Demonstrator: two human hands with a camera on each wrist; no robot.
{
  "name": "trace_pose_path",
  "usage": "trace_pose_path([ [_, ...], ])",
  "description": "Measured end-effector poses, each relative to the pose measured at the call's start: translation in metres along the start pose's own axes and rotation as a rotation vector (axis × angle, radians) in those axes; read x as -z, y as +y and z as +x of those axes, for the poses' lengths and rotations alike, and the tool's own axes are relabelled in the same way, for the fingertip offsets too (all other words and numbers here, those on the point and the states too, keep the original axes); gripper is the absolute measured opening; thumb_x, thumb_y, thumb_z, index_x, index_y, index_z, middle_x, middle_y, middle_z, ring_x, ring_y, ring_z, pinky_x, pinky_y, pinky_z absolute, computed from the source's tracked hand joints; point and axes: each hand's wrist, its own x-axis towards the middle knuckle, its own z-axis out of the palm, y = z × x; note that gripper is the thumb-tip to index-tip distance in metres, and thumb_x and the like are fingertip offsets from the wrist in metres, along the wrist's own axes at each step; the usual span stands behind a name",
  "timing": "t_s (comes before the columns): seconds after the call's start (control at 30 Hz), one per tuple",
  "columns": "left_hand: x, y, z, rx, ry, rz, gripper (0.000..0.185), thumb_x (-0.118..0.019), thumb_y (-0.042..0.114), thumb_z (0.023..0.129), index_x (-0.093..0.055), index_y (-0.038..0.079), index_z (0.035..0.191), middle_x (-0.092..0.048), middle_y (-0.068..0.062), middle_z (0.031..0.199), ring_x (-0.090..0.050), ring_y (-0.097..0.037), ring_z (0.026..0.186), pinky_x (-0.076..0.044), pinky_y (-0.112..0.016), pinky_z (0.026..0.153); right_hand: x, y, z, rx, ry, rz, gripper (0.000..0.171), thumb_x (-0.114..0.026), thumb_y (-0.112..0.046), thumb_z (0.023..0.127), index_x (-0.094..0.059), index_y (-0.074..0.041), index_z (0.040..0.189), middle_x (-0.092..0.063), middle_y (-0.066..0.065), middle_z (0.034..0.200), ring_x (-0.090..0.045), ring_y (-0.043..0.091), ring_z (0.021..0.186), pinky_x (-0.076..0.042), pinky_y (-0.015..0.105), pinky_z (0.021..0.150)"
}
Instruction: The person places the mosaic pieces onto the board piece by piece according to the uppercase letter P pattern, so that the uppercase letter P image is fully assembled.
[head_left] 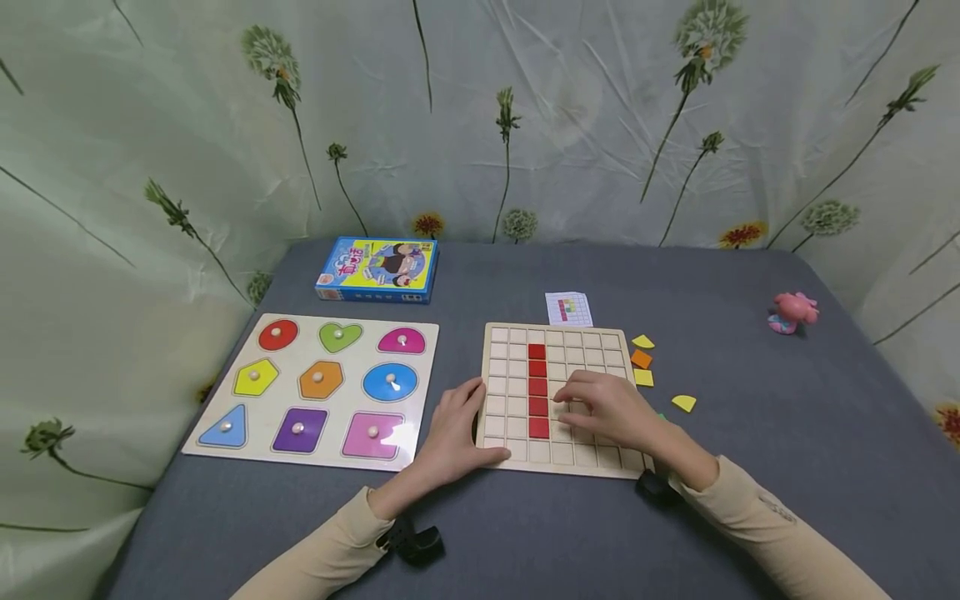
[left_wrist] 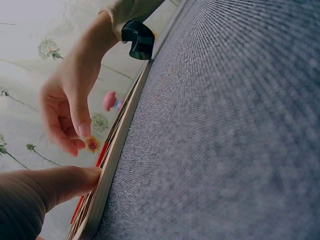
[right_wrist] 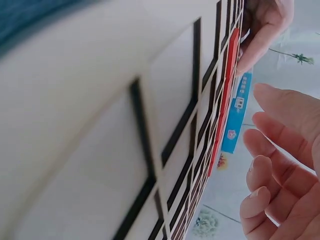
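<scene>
A wooden grid board (head_left: pixel 585 454) lies on the table, with several red square tiles (head_left: pixel 537 386) lined up in one column of its cells. My left hand (head_left: pixel 453 429) rests at the board's near left corner. Its fingers lie along the left side, and its straight thumb (left_wrist: pixel 75 181) touches the rim in the left wrist view. Above the middle of the grid, just right of the red column, hovers my right hand (head_left: pixel 611 408). Thumb and loosely bent fingers (right_wrist: pixel 262 175) stand apart in the right wrist view, with nothing between them.
Beyond the board lies a small pattern card (head_left: pixel 568 308). Right of the board are yellow pieces (head_left: pixel 683 403) and an orange piece (head_left: pixel 641 359). A knobbed shape puzzle (head_left: pixel 341 442) lies left, a blue-yellow box (head_left: pixel 378 268) behind it. A pink toy figure (head_left: pixel 793 312) stands far right.
</scene>
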Motion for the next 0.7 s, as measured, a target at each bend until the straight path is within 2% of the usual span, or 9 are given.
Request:
trace_pose_path([
  [0.47,-0.002,-0.002,-0.002,-0.033,0.028,0.015,0.092,-0.080,0.039,0.064,-0.042,0.001,0.139,-0.041,-0.015,0.142,-0.038,-0.029,0.117,-0.032,-0.051,0.096,0.006,0.010,-0.012,-0.044,0.033,-0.053,0.017,-0.076,-0.021,0.075,-0.072,-0.014,0.090,-0.066,-0.006,0.083,-0.053,0.003,0.068,-0.043,0.018,0.060],
  [0.7,0.000,-0.001,-0.001,-0.019,0.015,0.013,0.093,-0.080,0.039,0.065,-0.040,0.002,0.140,-0.039,-0.014,0.144,-0.037,-0.029,0.119,-0.032,-0.051,0.098,0.013,0.022,-0.018,-0.058,0.062,-0.051,0.016,-0.075,-0.013,0.075,-0.071,-0.013,0.090,-0.067,-0.004,0.084,-0.050,0.002,0.062,-0.038,0.017,0.054],
])
